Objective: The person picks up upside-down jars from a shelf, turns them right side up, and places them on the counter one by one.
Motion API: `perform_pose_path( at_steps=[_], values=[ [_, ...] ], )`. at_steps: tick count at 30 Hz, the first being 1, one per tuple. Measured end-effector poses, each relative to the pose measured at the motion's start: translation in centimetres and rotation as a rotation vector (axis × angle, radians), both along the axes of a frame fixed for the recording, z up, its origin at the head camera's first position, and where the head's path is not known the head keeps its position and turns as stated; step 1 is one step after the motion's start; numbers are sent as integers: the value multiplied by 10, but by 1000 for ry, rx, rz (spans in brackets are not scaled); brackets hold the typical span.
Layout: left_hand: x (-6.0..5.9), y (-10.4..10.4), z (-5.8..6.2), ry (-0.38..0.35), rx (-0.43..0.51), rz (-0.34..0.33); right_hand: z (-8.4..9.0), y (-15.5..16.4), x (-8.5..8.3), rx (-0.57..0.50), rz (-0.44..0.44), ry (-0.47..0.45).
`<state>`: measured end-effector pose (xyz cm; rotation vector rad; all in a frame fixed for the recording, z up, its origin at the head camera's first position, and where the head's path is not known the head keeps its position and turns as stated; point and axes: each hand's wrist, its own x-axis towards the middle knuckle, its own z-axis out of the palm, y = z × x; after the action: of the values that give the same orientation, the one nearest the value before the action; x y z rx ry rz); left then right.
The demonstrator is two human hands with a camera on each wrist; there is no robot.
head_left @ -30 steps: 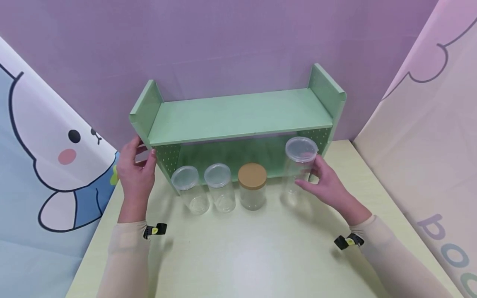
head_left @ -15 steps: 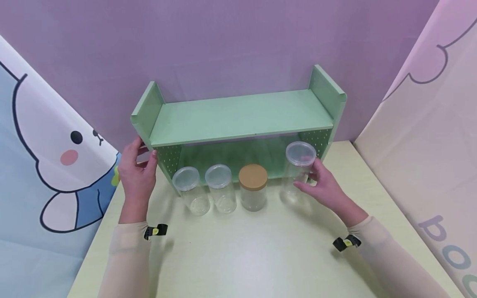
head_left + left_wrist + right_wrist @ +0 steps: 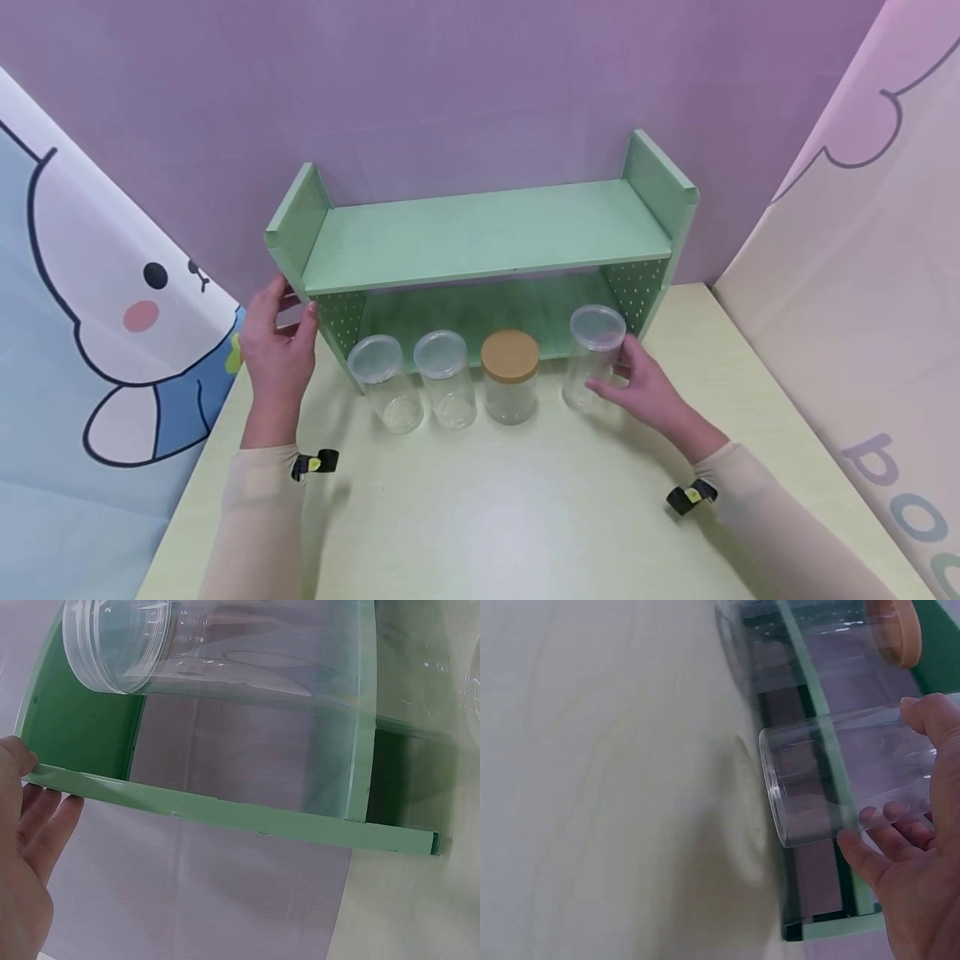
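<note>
A tall clear plastic jar [image 3: 594, 357] is gripped by the curled right hand [image 3: 647, 389]; the green wooden shelf's [image 3: 487, 233] left end is clasped by the left hand [image 3: 277, 350].

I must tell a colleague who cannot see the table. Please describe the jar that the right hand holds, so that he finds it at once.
In front of the green shelf stand four jars in a row on the table. The held jar is the rightmost, gripped by the right hand. It is clear with a clear lid, beside the jar with a tan lid.
</note>
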<state>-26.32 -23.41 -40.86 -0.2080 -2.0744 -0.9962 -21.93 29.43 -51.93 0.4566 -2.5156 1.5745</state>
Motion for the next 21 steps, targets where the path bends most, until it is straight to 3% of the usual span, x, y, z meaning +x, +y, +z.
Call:
perform_pose_path(
  at_steps=[21],
  values=[
    [-2,0,0,-27,-4,-3,-19,0,-1,-53,35,-11]
  ],
)
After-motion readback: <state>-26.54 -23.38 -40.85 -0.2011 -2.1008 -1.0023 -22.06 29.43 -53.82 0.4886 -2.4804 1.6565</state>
